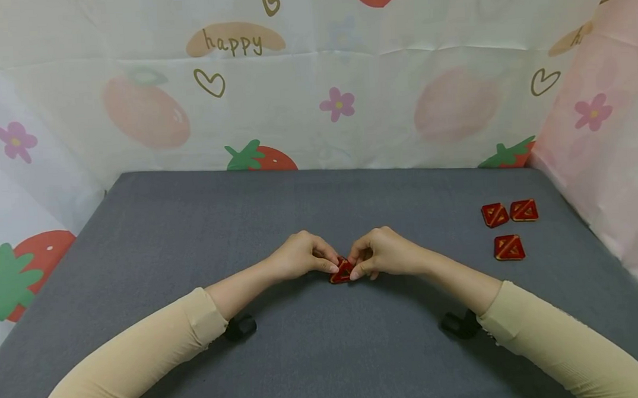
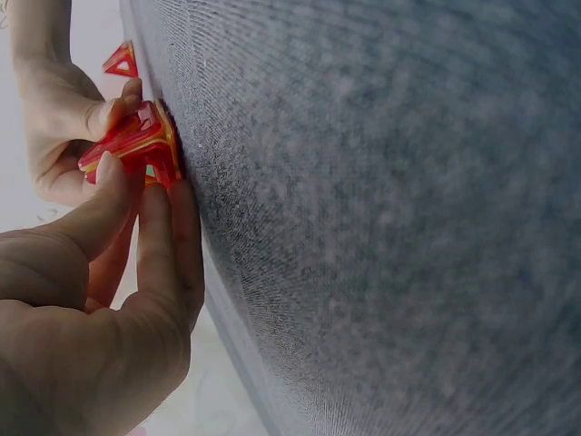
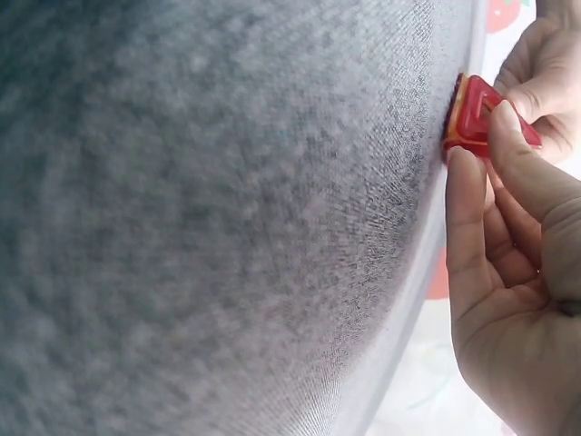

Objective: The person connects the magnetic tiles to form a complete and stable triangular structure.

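Note:
Red triangular magnetic tiles with yellow edges (image 1: 342,271), joined at an angle, stand on the grey cloth between both hands. My left hand (image 1: 302,256) pinches them from the left with thumb and fingers. From the right, my right hand (image 1: 386,252) grips the same piece by thumb and fingertips. In the left wrist view, the red tiles (image 2: 136,145) tilt up from the cloth, partly covered by both hands' fingers. The right wrist view shows a sloping red face (image 3: 481,113) under the right thumb.
On the right side of the table lie three flat squares of red triangle tiles: one at the back left (image 1: 495,215), one at the back right (image 1: 524,210) and one in front (image 1: 509,247). A printed curtain (image 1: 303,81) borders the grey tabletop (image 1: 192,222).

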A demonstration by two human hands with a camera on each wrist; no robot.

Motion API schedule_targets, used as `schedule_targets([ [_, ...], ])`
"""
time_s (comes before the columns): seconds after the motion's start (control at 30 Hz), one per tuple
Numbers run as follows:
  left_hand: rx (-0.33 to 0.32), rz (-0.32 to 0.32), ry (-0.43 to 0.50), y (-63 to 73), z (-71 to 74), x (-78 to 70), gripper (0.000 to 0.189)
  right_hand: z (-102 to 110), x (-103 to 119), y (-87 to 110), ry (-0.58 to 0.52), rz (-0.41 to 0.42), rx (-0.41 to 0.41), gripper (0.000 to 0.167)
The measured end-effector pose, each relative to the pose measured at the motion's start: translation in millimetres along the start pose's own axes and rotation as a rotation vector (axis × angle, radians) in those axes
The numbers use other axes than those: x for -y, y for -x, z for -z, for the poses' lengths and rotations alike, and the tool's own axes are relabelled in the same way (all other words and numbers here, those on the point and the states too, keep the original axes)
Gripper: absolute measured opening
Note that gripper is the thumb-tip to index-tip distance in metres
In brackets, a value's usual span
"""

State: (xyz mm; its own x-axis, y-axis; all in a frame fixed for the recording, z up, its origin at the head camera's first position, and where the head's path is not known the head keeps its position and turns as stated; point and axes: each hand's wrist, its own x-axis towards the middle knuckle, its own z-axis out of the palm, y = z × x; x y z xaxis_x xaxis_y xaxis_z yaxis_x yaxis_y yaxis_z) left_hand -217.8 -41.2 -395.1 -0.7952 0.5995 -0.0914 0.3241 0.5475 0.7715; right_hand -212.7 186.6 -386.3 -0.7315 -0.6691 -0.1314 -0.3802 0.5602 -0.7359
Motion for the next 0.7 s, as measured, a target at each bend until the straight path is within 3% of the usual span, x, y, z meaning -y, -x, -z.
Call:
schedule_targets([
  [0.7,0.024,0.032,0.01,3.9,1.4,-2.2,0.016,-2.1,-3.7,-0.4,0.002,0.043,0.016,0.011],
])
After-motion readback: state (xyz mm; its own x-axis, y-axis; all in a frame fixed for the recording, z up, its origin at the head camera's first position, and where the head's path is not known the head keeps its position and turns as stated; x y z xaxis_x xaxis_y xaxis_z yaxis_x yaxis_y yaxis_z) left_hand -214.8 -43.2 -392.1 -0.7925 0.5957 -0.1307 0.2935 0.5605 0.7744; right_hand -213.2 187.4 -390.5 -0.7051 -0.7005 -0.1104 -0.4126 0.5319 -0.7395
